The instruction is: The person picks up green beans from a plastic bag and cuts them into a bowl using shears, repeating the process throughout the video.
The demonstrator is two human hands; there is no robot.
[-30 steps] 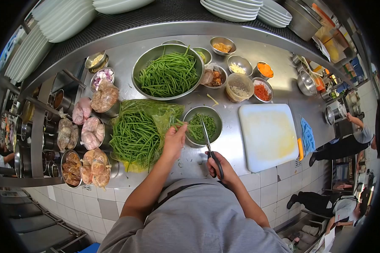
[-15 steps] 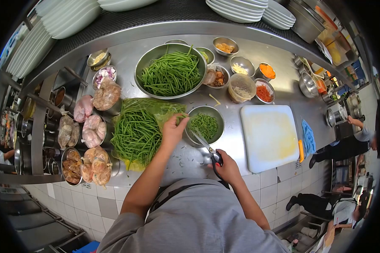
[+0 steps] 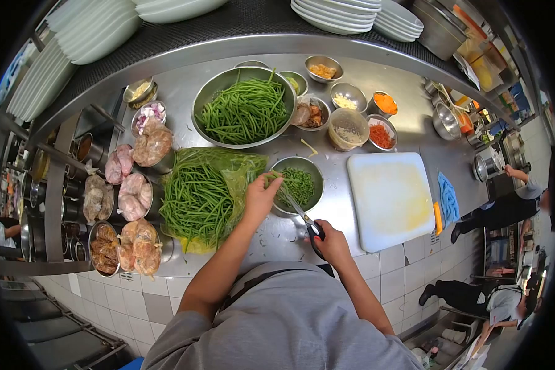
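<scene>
My right hand (image 3: 332,240) grips black-handled scissors (image 3: 315,231), their blades pointing up and left over the small metal bowl (image 3: 318,196). Small cut pieces of green bean (image 3: 300,185) lie in that bowl. At its left rim, my left hand (image 3: 262,196) is closed in a pinch; a little green shows at the fingertips by the blades, seemingly green beans. Left of this hand, a pile of long green beans (image 3: 194,197) rests on an opened yellow-green plastic bag (image 3: 245,165). Behind them stands a large metal bowl (image 3: 197,126) holding more whole beans (image 3: 246,111).
On the right lie a white cutting board (image 3: 388,197), an orange-handled tool (image 3: 438,217) and a blue cloth (image 3: 448,197). Bagged meat (image 3: 140,243) lines the left side. Small bowls, including shredded carrot (image 3: 381,135), stand behind. A plate shelf (image 3: 253,43) overhangs the back. Other people are at right.
My left hand has shifted slightly right, to the bowl's rim beside the scissor blades. The scissors stay over the bowl, and the whole view has shifted a little.
</scene>
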